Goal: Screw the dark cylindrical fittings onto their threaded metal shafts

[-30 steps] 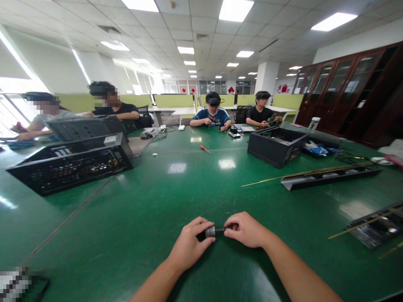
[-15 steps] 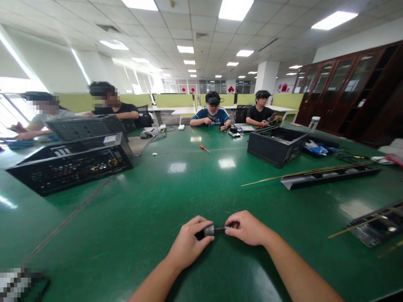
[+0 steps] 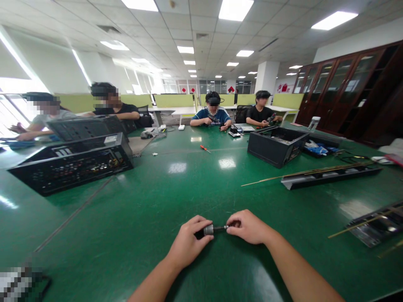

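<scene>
My left hand (image 3: 188,240) is closed round a small dark tool with a silver collar (image 3: 209,229), low over the green table (image 3: 141,209). My right hand (image 3: 247,227) pinches the thin dark shaft (image 3: 221,228) that sticks out of the collar. The two hands sit close together at the near middle of the table, knuckles up. The end of the shaft is hidden inside my right fingers.
A black computer case (image 3: 72,161) lies at the left, another open case (image 3: 274,145) at the right. Long black panels with thin rods (image 3: 327,175) lie at the right. A small orange screwdriver (image 3: 205,148) lies mid-table. Several people sit at the far side.
Both hands have edged slightly away from me with the tool. The grip looks the same.
</scene>
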The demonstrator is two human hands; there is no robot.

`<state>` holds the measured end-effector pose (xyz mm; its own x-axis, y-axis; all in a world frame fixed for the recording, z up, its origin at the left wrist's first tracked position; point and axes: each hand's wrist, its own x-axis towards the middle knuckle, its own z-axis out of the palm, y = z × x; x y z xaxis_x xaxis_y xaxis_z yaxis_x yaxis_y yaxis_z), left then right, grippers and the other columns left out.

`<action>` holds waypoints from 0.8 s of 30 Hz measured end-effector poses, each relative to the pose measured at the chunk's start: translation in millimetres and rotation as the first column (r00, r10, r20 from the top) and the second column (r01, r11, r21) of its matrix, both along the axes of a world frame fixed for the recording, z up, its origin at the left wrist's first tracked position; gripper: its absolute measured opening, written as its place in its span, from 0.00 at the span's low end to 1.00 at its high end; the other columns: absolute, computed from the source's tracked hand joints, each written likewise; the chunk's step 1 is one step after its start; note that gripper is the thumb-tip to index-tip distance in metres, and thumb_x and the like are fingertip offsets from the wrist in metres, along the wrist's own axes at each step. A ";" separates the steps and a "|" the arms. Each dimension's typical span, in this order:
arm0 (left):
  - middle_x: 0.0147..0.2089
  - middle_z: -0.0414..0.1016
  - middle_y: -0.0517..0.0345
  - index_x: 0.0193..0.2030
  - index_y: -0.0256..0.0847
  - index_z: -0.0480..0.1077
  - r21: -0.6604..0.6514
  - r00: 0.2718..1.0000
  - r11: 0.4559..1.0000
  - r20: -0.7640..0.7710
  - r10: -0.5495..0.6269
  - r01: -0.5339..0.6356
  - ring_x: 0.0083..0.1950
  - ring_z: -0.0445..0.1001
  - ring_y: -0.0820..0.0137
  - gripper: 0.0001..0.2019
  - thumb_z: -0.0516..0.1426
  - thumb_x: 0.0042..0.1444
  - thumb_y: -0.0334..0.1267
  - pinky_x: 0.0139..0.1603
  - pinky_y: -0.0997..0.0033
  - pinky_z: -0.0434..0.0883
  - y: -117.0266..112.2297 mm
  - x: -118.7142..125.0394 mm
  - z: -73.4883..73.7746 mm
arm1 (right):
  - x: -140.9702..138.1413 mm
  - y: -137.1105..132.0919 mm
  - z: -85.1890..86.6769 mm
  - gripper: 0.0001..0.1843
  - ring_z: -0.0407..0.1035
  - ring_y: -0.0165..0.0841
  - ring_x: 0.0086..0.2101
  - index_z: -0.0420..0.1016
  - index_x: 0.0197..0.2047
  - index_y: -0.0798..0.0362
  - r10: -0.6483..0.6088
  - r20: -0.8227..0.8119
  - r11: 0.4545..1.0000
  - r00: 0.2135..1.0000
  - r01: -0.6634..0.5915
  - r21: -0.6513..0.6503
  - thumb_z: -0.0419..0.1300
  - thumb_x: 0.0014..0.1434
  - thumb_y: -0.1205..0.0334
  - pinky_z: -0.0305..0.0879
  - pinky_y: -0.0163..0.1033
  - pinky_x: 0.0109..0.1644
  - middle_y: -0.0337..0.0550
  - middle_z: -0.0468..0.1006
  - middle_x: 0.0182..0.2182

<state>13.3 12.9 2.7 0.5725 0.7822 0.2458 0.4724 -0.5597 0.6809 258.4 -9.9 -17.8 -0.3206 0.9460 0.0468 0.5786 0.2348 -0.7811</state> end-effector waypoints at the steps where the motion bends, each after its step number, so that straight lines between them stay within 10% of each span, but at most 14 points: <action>1: 0.44 0.75 0.57 0.47 0.46 0.77 -0.001 1.000 1.000 0.000 0.001 -0.001 0.45 0.74 0.66 0.15 0.63 0.53 0.31 0.49 0.66 0.70 -0.1 -0.2 0.1 | -0.1 -0.1 0.2 0.12 0.70 0.30 0.28 0.82 0.40 0.53 0.000 0.000 1.000 1.000 0.000 -0.002 0.62 0.56 0.58 0.61 0.32 0.32 0.41 0.80 0.29; 24: 0.46 0.76 0.55 0.50 0.45 0.70 0.017 0.998 0.998 -0.018 0.066 -0.066 0.48 0.74 0.65 0.12 0.58 0.59 0.38 0.51 0.65 0.71 2.0 -2.0 -2.1 | 26.8 -0.3 7.1 0.12 0.69 0.29 0.27 0.81 0.39 0.56 0.042 -0.015 0.975 0.999 -0.044 -0.219 0.65 0.51 0.60 0.61 0.30 0.29 0.40 0.79 0.26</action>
